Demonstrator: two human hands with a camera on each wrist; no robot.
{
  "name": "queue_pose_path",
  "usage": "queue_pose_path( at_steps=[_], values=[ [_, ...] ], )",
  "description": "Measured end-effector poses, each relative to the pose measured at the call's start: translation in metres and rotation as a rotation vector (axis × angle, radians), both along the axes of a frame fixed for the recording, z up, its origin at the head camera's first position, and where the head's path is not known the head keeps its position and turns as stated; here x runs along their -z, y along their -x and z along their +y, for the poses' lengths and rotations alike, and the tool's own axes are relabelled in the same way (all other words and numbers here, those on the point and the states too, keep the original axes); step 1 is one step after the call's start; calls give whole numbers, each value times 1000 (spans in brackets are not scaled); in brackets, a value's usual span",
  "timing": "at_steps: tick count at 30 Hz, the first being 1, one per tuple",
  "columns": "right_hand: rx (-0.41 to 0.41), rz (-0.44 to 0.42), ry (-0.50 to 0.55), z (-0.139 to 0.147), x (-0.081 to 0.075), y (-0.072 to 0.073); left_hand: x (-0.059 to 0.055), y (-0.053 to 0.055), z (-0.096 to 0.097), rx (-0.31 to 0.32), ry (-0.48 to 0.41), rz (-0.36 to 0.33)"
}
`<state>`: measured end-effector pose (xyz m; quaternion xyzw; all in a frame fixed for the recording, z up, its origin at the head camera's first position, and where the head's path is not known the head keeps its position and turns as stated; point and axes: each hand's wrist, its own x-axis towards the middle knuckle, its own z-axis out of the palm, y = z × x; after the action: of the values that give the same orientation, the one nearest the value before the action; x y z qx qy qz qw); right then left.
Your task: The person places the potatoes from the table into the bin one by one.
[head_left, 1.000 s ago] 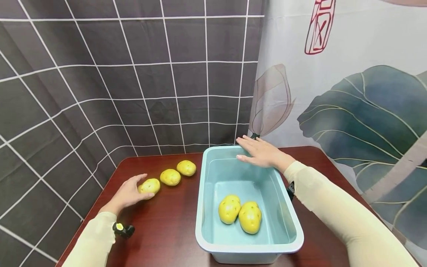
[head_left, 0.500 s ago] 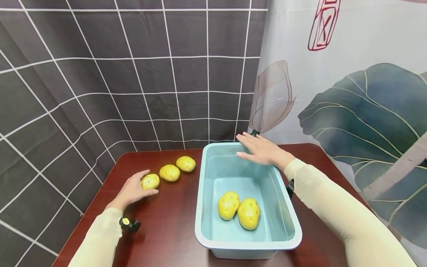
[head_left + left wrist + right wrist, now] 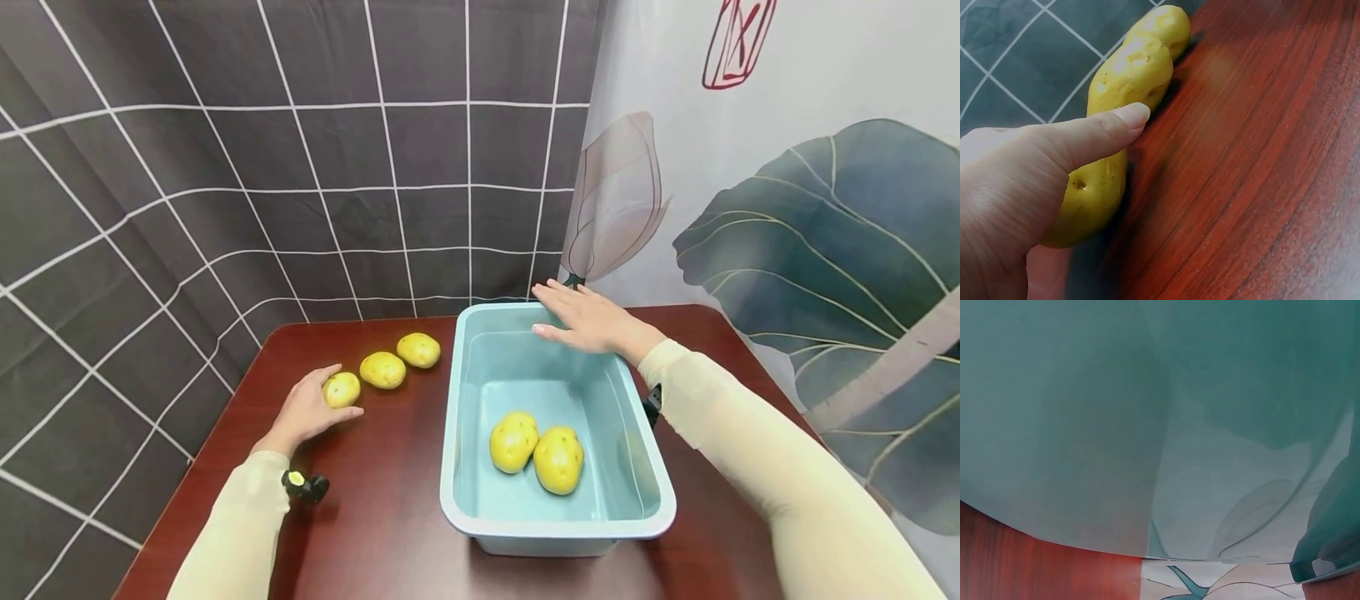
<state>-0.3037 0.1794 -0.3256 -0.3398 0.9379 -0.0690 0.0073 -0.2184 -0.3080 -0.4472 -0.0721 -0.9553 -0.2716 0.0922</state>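
My left hand (image 3: 307, 408) reaches around a yellow potato (image 3: 342, 389), the nearest of three on the table's left. Its thumb is straight, and in the head view a small gap shows between thumb and potato. From the left wrist, the thumb (image 3: 1100, 134) crosses in front of the potatoes; the other fingers are hidden. Two further potatoes (image 3: 382, 369) (image 3: 418, 350) continue the row towards the back. My right hand (image 3: 588, 319), fingers extended, lies over the far right rim of a light blue plastic tub (image 3: 447, 467). Inside the tub, two potatoes (image 3: 513, 442) (image 3: 558, 460) sit side by side.
The tub stands on a dark red wooden table (image 3: 390, 500). A dark grid-patterned curtain (image 3: 345, 167) hangs behind and to the left, and a white leaf-printed curtain (image 3: 750, 292) to the right. The tub's wall (image 3: 1104, 437) fills most of the right wrist view.
My left hand has shifted slightly right along the nearest potato, and a gap has appeared beside its thumb. The right hand stays on the tub. The head view has tilted down.
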Motion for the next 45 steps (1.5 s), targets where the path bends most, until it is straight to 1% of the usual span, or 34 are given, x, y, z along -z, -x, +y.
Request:
queue_pose_path(
  at_steps=[4,7,11,15,21,24,29,31,36,39,43,45],
  values=[
    [-1,2,-6,1,-2,3,-2,6,-1,2,2,13],
    [1,-1,-11,1,-4,3,-2,8,-1,-3,8,27],
    [0,-7,-20,0,-4,4,0,7,-1,-10,8,45],
    [0,-21,-26,0,-3,5,4,6,-1,-16,7,42],
    [1,-26,-21,-2,-5,6,5,5,-2,-37,10,51],
    [1,-26,-29,-2,-6,6,5,2,-3,-61,-8,47],
    [10,-33,-39,-1,-5,5,8,-6,-3,-105,-33,18],
    [13,-33,-41,-1,-4,5,9,-9,-4,-107,-36,18],
    [14,-32,-37,0,-4,5,11,-17,-2,-100,-37,43],
    [12,-33,-34,-1,-4,5,11,-22,0,-110,-41,49],
    [12,-31,-35,-1,-4,5,12,-29,3,-128,-46,46],
    [11,-34,-37,-1,-4,5,13,-33,5,-126,-44,41]
  ],
)
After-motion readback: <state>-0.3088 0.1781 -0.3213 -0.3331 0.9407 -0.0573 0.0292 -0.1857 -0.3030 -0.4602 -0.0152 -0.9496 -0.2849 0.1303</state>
